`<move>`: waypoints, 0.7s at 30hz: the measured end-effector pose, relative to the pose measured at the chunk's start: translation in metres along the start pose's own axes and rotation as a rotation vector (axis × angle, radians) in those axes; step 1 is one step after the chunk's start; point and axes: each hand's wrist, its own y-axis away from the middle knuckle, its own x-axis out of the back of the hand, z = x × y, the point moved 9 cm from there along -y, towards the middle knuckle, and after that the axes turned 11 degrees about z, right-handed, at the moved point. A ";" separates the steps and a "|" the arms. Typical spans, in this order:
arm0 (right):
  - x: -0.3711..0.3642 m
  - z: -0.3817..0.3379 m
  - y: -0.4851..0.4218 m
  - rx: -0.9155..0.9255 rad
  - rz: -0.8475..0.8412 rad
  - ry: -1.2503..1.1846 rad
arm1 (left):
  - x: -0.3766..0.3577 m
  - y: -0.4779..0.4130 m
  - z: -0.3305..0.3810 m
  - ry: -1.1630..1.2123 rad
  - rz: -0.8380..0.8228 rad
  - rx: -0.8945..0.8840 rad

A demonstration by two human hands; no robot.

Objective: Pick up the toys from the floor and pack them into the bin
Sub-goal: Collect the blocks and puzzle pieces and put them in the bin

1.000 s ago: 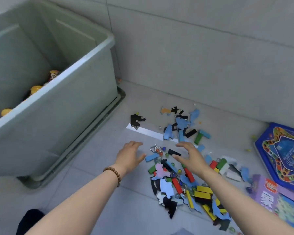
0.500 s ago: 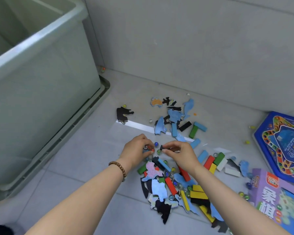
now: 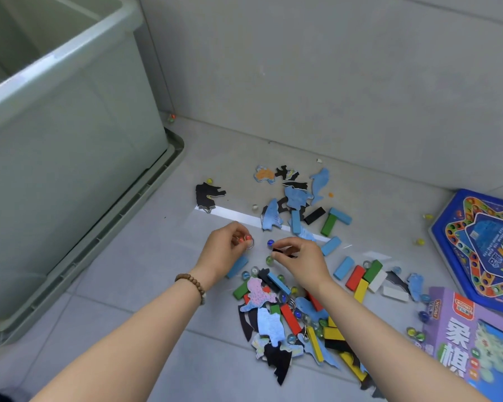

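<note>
Pinching with both hands: the left hand (image 3: 224, 252) curls its fingertips round a thin metal ring (image 3: 250, 243) and something small and red, while the right hand (image 3: 301, 261) nips a flat black piece (image 3: 282, 252) between thumb and fingers. The bin (image 3: 70, 134) stands open to the left, well apart from both hands, its inside out of sight from here. On the right lie a blue game board (image 3: 482, 245) and a purple box (image 3: 476, 343), both on the floor. Between them spreads the heap of toys (image 3: 276, 311): coloured blocks, puzzle shapes and marbles. A blue marble (image 3: 270, 242) sits just between the hands. The likely trouble is the small stuff: such light fingertip holds could let the ring or the red bits slip on the way to the bin, and a brushed marble would probably roll off across the smooth tiles. The box carries large white Chinese characters, the upper one apparently 象; its red logo is too small to read.
</note>
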 end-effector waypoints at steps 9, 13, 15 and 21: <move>-0.012 -0.009 -0.001 0.168 -0.042 0.362 | 0.004 0.022 -0.034 0.732 -0.032 0.590; -0.008 -0.022 0.001 0.065 -0.018 0.024 | -0.012 0.034 -0.024 0.865 -0.160 0.700; -0.012 -0.041 0.008 0.075 -0.117 -0.145 | -0.025 0.042 -0.014 0.918 -0.258 0.728; 0.009 -0.025 -0.013 -0.008 0.038 -0.085 | -0.026 0.034 -0.013 0.941 -0.129 0.745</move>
